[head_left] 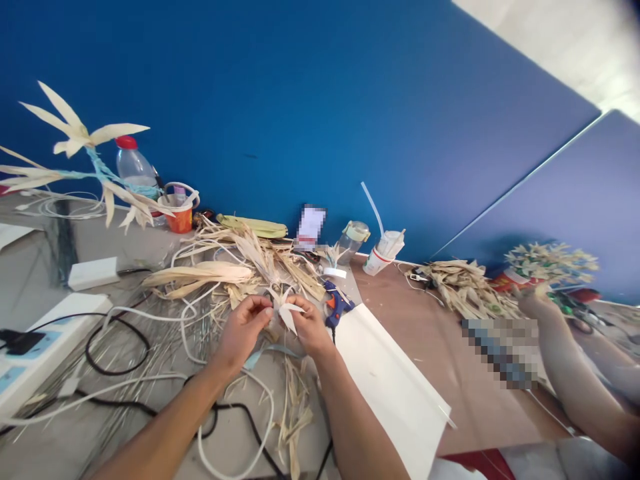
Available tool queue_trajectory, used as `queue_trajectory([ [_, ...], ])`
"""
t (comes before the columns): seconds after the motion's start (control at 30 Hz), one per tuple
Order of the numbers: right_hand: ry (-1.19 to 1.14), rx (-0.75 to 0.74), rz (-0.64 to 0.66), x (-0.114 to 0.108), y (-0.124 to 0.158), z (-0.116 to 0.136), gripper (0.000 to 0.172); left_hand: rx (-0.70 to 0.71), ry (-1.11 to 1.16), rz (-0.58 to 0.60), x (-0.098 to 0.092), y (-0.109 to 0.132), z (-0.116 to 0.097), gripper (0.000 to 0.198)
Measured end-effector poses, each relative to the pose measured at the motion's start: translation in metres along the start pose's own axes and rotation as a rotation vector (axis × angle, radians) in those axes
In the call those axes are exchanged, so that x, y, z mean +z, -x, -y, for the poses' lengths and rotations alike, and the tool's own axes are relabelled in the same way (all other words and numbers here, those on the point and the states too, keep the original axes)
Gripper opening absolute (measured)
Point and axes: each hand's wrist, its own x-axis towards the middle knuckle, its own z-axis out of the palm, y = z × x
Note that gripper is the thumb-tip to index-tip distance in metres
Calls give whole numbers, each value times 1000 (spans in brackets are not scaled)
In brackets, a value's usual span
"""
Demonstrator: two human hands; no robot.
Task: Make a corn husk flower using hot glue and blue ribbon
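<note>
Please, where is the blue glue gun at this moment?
In the head view, the blue glue gun is just right of the right hand, at the upper end of the white sheet.

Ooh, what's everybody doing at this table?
Someone's right hand is holding a small pale flower shape. The left hand is pinched close beside it, but what it grips is too small to see. Around them lie dried husks, with a blue glue gun by the right hand. A bigger flower branch stands at the left, and another person's hand is over on the right.
</note>
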Motion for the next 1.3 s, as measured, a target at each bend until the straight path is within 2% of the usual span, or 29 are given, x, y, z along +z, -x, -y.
queue_trajectory([
  [0.17,33,-24,34,0,1,4,11,67,-67,96,5,4,0,24],
  [0.33,134,-59,63,-1,0,9,9,88,-110,73,6,3,1,21],
  [0.5,359,-120,-43,4,0,9,4,102,-236,64,0,0,4,12],
  [0.67,554,-131,-130,8,1,11,13,163,-289,17,0,-2,1,10],
  [0.73,592,-193,-148,4,1,15,6,162,-296,2,-1,-3,0,11],
  [0.77,581,-243,-156,0,1,17,7,148,-293,-5,-1,-3,1,11],
  [0.83,480,-319,-180,-8,0,21,19,121,-290,-25,-2,-3,1,12],
  [0.97,254,-291,-126,-18,2,27,22,129,-321,-50,-3,-3,1,12],
  [1.03,294,-254,-54,-16,4,29,26,129,-325,-32,-2,-3,0,13],
  [1.13,411,-186,1,-8,6,31,21,126,-350,-5,0,-2,-2,14],
  [1.2,455,-177,-14,-2,5,31,16,118,-381,5,1,0,-3,14],
  [1.3,433,-161,-75,1,4,29,18,111,-399,20,3,1,-5,13],
])
